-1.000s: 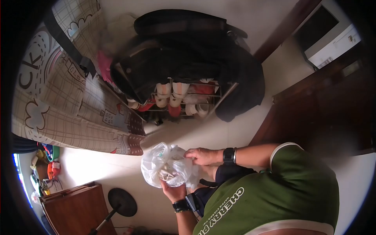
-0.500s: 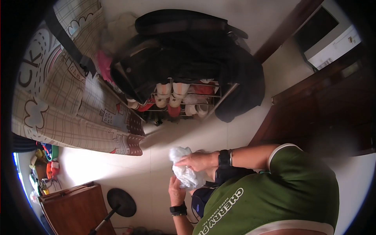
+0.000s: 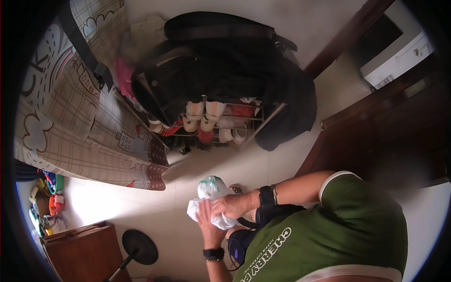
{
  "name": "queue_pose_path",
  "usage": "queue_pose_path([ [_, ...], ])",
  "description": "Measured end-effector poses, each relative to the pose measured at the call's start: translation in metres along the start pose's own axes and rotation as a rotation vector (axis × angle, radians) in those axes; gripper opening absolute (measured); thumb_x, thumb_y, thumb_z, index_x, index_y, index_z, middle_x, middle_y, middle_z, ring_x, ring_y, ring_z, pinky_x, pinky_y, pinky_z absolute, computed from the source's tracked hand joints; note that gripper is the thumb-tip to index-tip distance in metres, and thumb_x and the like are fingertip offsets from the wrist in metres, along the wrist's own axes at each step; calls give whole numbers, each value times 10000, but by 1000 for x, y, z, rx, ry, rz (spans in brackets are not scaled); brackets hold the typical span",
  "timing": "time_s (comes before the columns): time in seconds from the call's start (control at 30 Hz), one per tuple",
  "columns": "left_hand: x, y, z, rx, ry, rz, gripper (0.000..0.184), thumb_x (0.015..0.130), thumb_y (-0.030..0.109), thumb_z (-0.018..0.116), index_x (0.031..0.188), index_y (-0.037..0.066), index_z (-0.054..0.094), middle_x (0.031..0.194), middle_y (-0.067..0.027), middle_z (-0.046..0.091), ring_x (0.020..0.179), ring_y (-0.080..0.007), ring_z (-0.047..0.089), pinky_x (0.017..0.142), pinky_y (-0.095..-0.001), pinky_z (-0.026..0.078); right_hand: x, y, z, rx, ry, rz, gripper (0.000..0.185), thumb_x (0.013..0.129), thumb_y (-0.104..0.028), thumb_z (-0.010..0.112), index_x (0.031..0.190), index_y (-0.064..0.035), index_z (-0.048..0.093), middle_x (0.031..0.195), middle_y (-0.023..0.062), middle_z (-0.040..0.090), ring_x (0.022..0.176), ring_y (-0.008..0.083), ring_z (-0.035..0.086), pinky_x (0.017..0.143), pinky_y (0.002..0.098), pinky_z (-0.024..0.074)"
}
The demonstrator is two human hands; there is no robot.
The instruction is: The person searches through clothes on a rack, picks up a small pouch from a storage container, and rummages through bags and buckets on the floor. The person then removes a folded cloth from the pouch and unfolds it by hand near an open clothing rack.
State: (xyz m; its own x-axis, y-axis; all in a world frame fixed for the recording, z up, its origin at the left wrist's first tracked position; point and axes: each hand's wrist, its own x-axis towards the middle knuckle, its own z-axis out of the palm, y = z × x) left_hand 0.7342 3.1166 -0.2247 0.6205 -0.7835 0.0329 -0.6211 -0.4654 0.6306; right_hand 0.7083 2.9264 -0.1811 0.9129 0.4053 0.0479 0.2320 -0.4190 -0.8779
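A crumpled white plastic bag (image 3: 212, 186) with green print at its top is between my two hands, in front of my body. My right hand (image 3: 232, 206), with a black band at the wrist, is closed on the bag's middle. My left hand (image 3: 210, 224) comes up from below, its fingers pressed along the near side of the bag, slightly blurred. Part of the bag (image 3: 192, 207) bulges out to the left past those fingers. Whatever the bag may contain is hidden.
A metal shoe rack (image 3: 263, 115) with several shoes stands ahead, dark bags and clothing (image 3: 221, 66) hanging over it. A patterned curtain (image 3: 94, 136) is at left. A brown wooden cabinet (image 3: 84, 254) and a round black disc on a pole (image 3: 140, 246) stand lower left. A dark door (image 3: 376, 127) is at right.
My left hand has moved up and left onto the bag beside my right hand. The bag has opened out, and its green print now shows at the top.
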Motion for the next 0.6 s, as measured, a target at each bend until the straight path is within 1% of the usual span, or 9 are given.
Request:
queue_pose_path([
  [0.03, 3, -11, 27, 30, -10, 92, 728, 754, 344, 696, 1339, 29, 397, 1370, -189, 423, 1336, -339, 323, 1094, -512, 196, 3, -2, 1, 34, -45, -29, 145, 702, 13, 560, 837, -15, 605, 854, 129, 611, 933, 300, 559, 837, 379, 458],
  [0.07, 1, -23, 55, -120, 108, 85, 512, 764, 224, 667, 1220, 63, 501, 1218, -104, 567, 1242, -307, 459, 1088, -521, 222, 4, 10, 1, 27, -90, -68, 241, 717, 15, 549, 943, -21, 626, 984, 144, 613, 1020, 301, 542, 906, 385, 439],
  [0.17, 12, -13, 54, -548, 143, -169, 445, 771, 196, 653, 1178, 58, 539, 1134, -107, 596, 1141, -308, 524, 1066, -492, 274, -16, 43, -23, 59, 272, 307, 348, 777, -16, 541, 1123, -27, 564, 1194, 171, 547, 1141, 325, 497, 996, 388, 391],
  [0.27, 8, -20, 77, -882, 241, -426, 261, 811, 113, 600, 1054, 20, 586, 934, -104, 610, 911, -263, 579, 861, -361, 440, -46, 153, -60, -246, 595, 897, 637, 875, -168, 519, 1388, 69, 224, 1424, 303, 273, 1335, 408, 283, 1110, 419, 248],
  [0.3, -1, -24, 84, -1003, 188, -540, 253, 811, 110, 601, 1043, 11, 581, 884, -99, 603, 854, -249, 585, 803, -335, 463, -65, 225, -53, -665, 736, 967, 622, 826, -169, 549, 1309, 117, 281, 1308, 321, 348, 1232, 424, 374, 1063, 476, 281],
  [0.37, -17, -37, 110, -853, 129, -591, 263, 785, 127, 639, 1011, 6, 583, 854, -95, 591, 789, -243, 582, 728, -315, 479, -71, 273, -89, -734, 894, 1010, 643, 839, -199, 551, 1333, 105, 275, 1369, 320, 295, 1248, 428, 355, 1056, 438, 299],
  [0.43, -28, -30, 118, -831, 144, -536, 250, 885, 201, 586, 1017, -11, 582, 908, -47, 622, 793, -136, 580, 695, -293, 496, -81, 335, -118, -802, 906, 1112, 630, 833, -203, 565, 1349, 51, 308, 1383, 271, 330, 1244, 394, 374, 1014, 404, 350],
  [0.53, -72, -42, 158, -873, 80, -553, 296, 871, 198, 599, 1071, -18, 564, 922, -57, 618, 801, -156, 592, 710, -298, 501, -79, 371, -135, -826, 911, 1186, 589, 829, -210, 573, 1314, 38, 348, 1355, 259, 362, 1227, 390, 389, 999, 411, 358],
  [0.6, -71, -40, 148, -617, -35, -416, 357, 795, 176, 673, 1082, -8, 567, 894, -85, 617, 830, -202, 603, 739, -324, 501, -77, 385, -143, -797, 933, 1138, 563, 826, -215, 578, 1290, 29, 375, 1336, 251, 383, 1215, 388, 399, 990, 416, 364],
])
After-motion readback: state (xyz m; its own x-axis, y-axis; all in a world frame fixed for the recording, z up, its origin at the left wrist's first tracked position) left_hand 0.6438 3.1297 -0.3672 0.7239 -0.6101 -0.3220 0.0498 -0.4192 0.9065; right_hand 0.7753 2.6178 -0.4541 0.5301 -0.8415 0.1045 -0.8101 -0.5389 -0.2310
